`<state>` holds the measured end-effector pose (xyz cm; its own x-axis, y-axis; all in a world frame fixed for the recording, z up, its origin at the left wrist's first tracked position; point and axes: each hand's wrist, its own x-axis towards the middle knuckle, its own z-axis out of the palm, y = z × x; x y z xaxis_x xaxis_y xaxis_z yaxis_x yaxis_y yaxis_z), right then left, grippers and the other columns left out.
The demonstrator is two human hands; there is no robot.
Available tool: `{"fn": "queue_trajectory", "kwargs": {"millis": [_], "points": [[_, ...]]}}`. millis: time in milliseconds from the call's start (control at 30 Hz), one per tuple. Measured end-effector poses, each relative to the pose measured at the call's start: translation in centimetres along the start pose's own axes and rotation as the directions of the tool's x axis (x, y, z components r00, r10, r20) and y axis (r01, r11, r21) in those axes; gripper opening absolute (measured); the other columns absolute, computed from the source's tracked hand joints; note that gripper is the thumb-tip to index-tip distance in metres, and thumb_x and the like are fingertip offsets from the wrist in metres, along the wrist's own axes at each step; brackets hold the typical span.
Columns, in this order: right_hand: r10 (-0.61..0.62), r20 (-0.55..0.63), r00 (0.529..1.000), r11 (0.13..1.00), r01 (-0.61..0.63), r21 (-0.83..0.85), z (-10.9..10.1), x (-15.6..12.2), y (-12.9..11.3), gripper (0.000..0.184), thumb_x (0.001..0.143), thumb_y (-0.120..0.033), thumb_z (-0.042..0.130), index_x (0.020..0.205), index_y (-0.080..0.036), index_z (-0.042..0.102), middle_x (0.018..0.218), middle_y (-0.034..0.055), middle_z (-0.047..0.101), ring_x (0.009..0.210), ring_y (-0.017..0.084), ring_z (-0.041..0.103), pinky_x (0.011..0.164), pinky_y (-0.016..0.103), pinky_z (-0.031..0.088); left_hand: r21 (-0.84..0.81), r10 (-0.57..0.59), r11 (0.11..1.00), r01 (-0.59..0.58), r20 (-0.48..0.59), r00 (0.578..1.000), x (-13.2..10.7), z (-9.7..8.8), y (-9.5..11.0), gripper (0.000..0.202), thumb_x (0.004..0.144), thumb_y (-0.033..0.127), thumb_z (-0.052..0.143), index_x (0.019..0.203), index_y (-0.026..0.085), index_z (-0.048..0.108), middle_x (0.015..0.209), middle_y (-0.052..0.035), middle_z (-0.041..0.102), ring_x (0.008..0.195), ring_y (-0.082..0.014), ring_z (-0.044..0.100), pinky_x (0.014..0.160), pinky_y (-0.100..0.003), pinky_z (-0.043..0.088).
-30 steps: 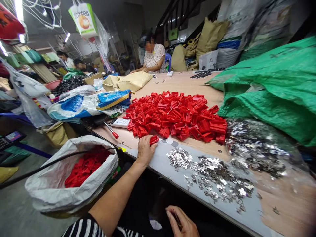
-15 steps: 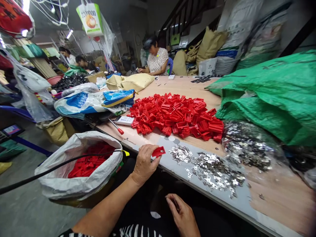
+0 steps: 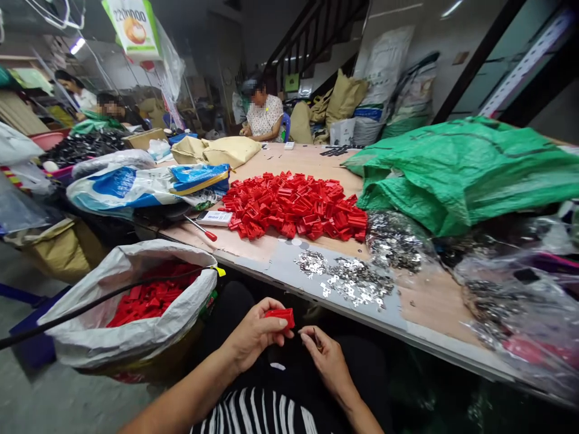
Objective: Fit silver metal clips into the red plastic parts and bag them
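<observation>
Between the thumb and fingers of my left hand [image 3: 256,334] is a small red plastic part [image 3: 281,317], box-shaped with an open side, held above my lap. Close beside it on the right, my right hand [image 3: 326,357] is closed in a pinch, fingertips near the part but apart from it. Whatever the right fingers grip is too small to name. On the table ahead lies a heap of similar red plastic parts [image 3: 296,205]. Small flat metal pieces [image 3: 359,282] are spread over a grey sheet [image 3: 283,271] near the table edge.
A white sack [image 3: 58,325] of red parts stands at left, a black cable [image 3: 97,304] crossing it. A red-handled screwdriver [image 3: 210,235] lies by the table edge. A green sack [image 3: 452,169] and clear bags of metal pieces [image 3: 400,244] occupy the right. A person [image 3: 265,117] sits across.
My left hand has come down toward my lap with the red part, turning it. My right hand has risen close to it. The view has swung to the right.
</observation>
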<state>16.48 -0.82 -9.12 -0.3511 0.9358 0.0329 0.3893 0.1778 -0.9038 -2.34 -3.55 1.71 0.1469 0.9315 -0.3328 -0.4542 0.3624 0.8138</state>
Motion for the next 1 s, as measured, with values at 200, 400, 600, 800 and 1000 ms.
{"fn": "queue_trajectory", "kwargs": {"millis": [200, 400, 600, 800, 1000], "points": [[0.022, -0.111, 0.994, 1.0, -0.022, -0.006, -2.2, -0.1, -2.3, 0.027, 0.089, -0.043, 0.053, 0.091, -0.021, 0.066, 0.084, 0.0035, 0.072, 0.077, 0.018, 0.067, 0.069, 0.025, 0.051, -0.178, -0.119, 0.975, 0.13, 0.071, 0.99, 0.5, -0.5, 0.0, 0.028, 0.078, 0.019, 0.068, 0.103, 0.012, 0.057, 0.098, -0.0126, 0.069, 0.077, -0.018, 0.07, 0.062, -0.02, 0.049], [-0.068, -0.284, 0.956, 0.937, -0.037, -0.347, -6.7, 1.2, -5.1, 0.023, 0.091, -0.04, 0.05, 0.095, -0.024, 0.065, 0.091, 0.0042, 0.071, 0.078, 0.019, 0.067, 0.07, 0.027, 0.051, -0.321, -0.277, 0.9, 0.294, 0.097, 0.956, 2.4, -0.2, -0.1, 0.014, 0.08, 0.014, 0.064, 0.088, 0.013, 0.053, 0.104, -0.0168, 0.07, 0.079, -0.0215, 0.073, 0.059, -0.018, 0.05], [-0.114, -0.268, 0.957, 0.768, -0.086, -0.635, -8.4, 3.8, -5.5, 0.023, 0.092, -0.034, 0.044, 0.098, -0.023, 0.064, 0.095, 0.0045, 0.07, 0.08, 0.021, 0.068, 0.068, 0.031, 0.051, -0.43, -0.325, 0.823, 0.372, 0.18, 0.928, 2.6, -1.3, -0.9, 0.016, 0.087, 0.019, 0.059, 0.099, 0.011, 0.054, 0.102, -0.0207, 0.071, 0.085, -0.0234, 0.073, 0.076, -0.024, 0.054], [-0.102, -0.254, 0.962, 0.705, -0.11, -0.701, -7.7, 5.3, -6.3, 0.02, 0.09, -0.034, 0.048, 0.093, -0.024, 0.065, 0.094, 0.0028, 0.07, 0.076, 0.019, 0.068, 0.062, 0.029, 0.049, -0.418, -0.312, 0.818, 0.394, 0.253, 0.916, 2.9, -2.5, -0.8, 0.03, 0.093, 0.028, 0.05, 0.12, 0.015, 0.052, 0.098, -0.0152, 0.071, 0.066, -0.0171, 0.071, 0.05, -0.017, 0.045], [-0.078, -0.242, 0.967, 0.679, -0.126, -0.724, -7.5, 6.1, -6.6, 0.018, 0.09, -0.033, 0.048, 0.085, -0.024, 0.063, 0.087, 0.0023, 0.069, 0.071, 0.019, 0.066, 0.059, 0.029, 0.046, -0.474, -0.27, 0.816, 0.331, 0.195, 0.943, 3.6, -2.7, 0.2, 0.039, 0.093, 0.032, 0.051, 0.129, 0.018, 0.05, 0.112, -0.0149, 0.066, 0.078, -0.0175, 0.069, 0.055, -0.019, 0.045]]}}
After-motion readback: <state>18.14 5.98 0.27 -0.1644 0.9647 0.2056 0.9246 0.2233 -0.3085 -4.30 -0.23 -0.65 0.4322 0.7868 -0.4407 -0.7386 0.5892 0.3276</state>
